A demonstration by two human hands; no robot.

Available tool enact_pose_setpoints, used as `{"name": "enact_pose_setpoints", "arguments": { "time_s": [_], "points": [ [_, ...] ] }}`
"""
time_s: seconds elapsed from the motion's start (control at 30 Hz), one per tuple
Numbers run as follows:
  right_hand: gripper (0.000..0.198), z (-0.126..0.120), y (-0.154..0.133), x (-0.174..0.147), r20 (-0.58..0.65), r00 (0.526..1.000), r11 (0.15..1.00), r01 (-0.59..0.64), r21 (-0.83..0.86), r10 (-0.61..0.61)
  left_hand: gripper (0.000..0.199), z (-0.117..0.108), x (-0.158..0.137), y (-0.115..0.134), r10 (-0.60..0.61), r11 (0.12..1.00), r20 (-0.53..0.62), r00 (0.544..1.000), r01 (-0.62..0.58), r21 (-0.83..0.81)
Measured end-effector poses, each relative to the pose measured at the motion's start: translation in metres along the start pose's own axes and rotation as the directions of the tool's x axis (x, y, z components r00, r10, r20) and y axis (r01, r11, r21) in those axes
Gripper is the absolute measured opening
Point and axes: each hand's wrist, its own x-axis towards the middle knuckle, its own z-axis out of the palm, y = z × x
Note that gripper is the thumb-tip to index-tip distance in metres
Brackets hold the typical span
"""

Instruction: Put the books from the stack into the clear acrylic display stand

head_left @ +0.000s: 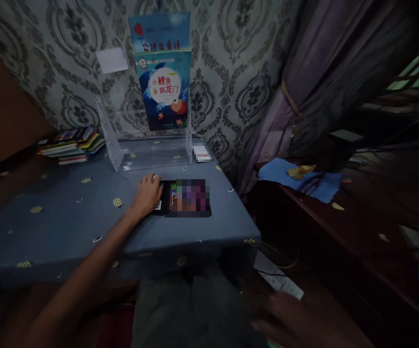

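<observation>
My left hand [148,194] lies with its fingers stretched over the left end of a dark book [165,195] on the table. The book lies flat; a colourful strip shows on it, and most of its right side is blurred out. Low at the right, away from the table top, my right hand [285,314] is smeared by motion and its fingers cannot be made out. Behind the book stands a clear plastic book rack [151,157], with a blue picture book [167,113] upright in it and another blue book [160,31] showing above.
A stack of books [71,145] sits at the table's back left. A small white item [202,153], partly blurred, lies right of the rack. The patterned cloth [96,217] covers the table. On the right, a dark wooden surface [325,227] holds a blue cloth [278,170].
</observation>
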Motion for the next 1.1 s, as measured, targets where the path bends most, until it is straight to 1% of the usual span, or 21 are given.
{"name": "enact_pose_setpoints", "arguments": {
  "time_s": [0.03,0.1,0.13,0.17,0.2,0.23,0.27,0.33,0.37,0.4,0.47,0.5,0.57,0.67,0.7,0.77,0.83,0.93,1.0,1.1],
  "points": [
    [0.029,-0.012,0.000,0.023,0.022,0.999,0.999,0.025,0.047,-0.026,0.027,-0.008,-0.015,0.007,0.002,1.000,-0.003,1.000,-0.002,0.028],
    [0.034,-0.038,-0.002,0.077,0.040,0.995,0.982,0.084,0.171,-0.092,0.026,-0.022,-0.047,0.022,0.015,0.990,0.011,1.000,-0.016,0.143],
    [0.036,-0.050,-0.001,0.107,-0.012,0.993,0.971,0.121,0.208,-0.122,0.027,-0.027,-0.062,0.030,0.026,0.984,0.039,0.999,-0.032,0.174],
    [0.038,-0.058,0.001,0.137,-0.108,0.983,0.966,0.170,0.195,-0.151,0.027,-0.031,-0.077,0.036,0.023,0.980,0.067,0.997,-0.036,0.197],
    [0.038,-0.063,0.005,0.166,-0.199,0.962,0.965,0.217,0.148,-0.186,0.025,-0.034,-0.089,0.042,0.020,0.977,0.091,0.996,-0.038,0.208],
    [0.037,-0.065,0.010,0.194,-0.285,0.936,0.968,0.237,0.085,-0.204,0.025,-0.035,-0.098,0.046,0.018,0.975,0.104,0.994,-0.040,0.217],
    [0.038,-0.064,0.018,0.218,-0.322,0.925,0.974,0.223,0.026,-0.203,0.025,-0.035,-0.105,0.049,0.016,0.973,0.109,0.994,-0.040,0.229],
    [0.039,-0.056,0.034,0.254,-0.351,0.923,0.987,0.144,-0.065,-0.158,0.026,-0.032,-0.109,0.050,-0.005,0.969,0.111,0.994,-0.022,0.246],
    [0.039,-0.051,0.042,0.265,-0.341,0.927,0.987,0.132,-0.095,-0.157,0.026,-0.029,-0.108,0.048,-0.024,0.968,0.111,0.994,-0.005,0.250],
    [0.037,-0.046,0.049,0.270,-0.343,0.923,0.983,0.141,-0.121,-0.175,0.027,-0.026,-0.104,0.045,-0.045,0.969,0.112,0.993,0.016,0.245],
    [0.033,-0.038,0.057,0.265,-0.380,0.894,0.968,0.188,-0.165,-0.239,0.027,-0.018,-0.092,0.036,-0.073,0.976,0.115,0.991,0.048,0.210],
    [0.031,-0.035,0.058,0.256,-0.403,0.877,0.963,0.205,-0.175,-0.260,0.028,-0.014,-0.085,0.031,-0.076,0.981,0.114,0.991,0.054,0.187],
    [0.028,-0.029,0.056,0.233,-0.455,0.851,0.963,0.204,-0.177,-0.264,0.032,-0.004,-0.067,0.022,-0.057,0.989,0.111,0.992,0.041,0.139],
    [0.026,-0.023,0.048,0.202,-0.493,0.818,0.955,0.253,-0.153,-0.296,0.036,0.008,-0.039,0.011,0.018,0.996,0.111,0.994,-0.027,0.084],
    [0.026,-0.022,0.046,0.197,-0.495,0.816,0.954,0.266,-0.138,-0.299,0.037,0.011,-0.030,0.009,0.046,0.996,0.115,0.992,-0.054,0.066],
    [0.026,-0.025,0.046,0.194,-0.463,0.836,0.955,0.278,-0.106,-0.295,0.037,0.016,-0.018,0.008,0.089,0.995,0.127,0.988,-0.095,0.043],
    [0.026,-0.032,0.049,0.201,-0.416,0.865,0.959,0.269,-0.089,-0.281,0.037,0.018,-0.012,0.009,0.100,0.994,0.127,0.987,-0.106,0.039],
    [0.030,-0.042,0.055,0.224,-0.405,0.873,0.963,0.242,-0.120,-0.270,0.036,0.022,-0.012,0.010,0.094,0.995,0.075,0.993,-0.097,0.039],
    [0.034,-0.044,0.056,0.244,-0.387,0.871,0.952,0.257,-0.163,-0.302,0.036,0.025,-0.015,0.010,0.098,0.995,0.028,0.995,-0.099,0.023],
    [0.037,-0.043,0.048,0.276,-0.301,0.862,0.909,0.355,-0.217,-0.409,0.036,0.028,-0.016,0.009,0.143,0.990,0.009,0.990,-0.143,-0.015]
  ]
}}
